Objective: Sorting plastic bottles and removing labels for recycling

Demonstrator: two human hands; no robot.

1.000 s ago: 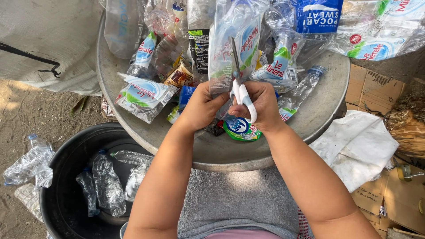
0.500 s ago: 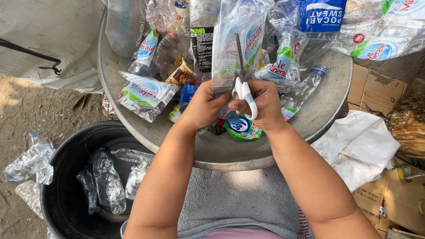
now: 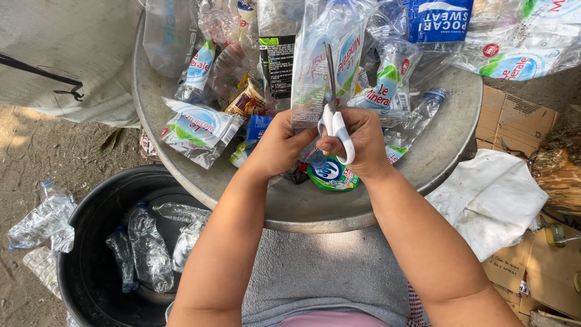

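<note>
Right now my right hand is closed through the white handles of the scissors, blades pointing up and away from me, lying against a flattened clear plastic bottle with a blue and green label. My left hand sits just beside it, fingers pinched on the bottle's lower edge; the two hands nearly touch. Just under the right hand lies a green and blue round label scrap. Both hands are over a round grey metal basin, piled beyond the hands with more crushed bottles; one crumpled labelled bottle lies left of my left hand, a small capped one right of my right hand. Down and left of my left forearm stands a black tub holding stripped clear bottles. Right of my right forearm: a white cloth on flattened cardboard.
</note>
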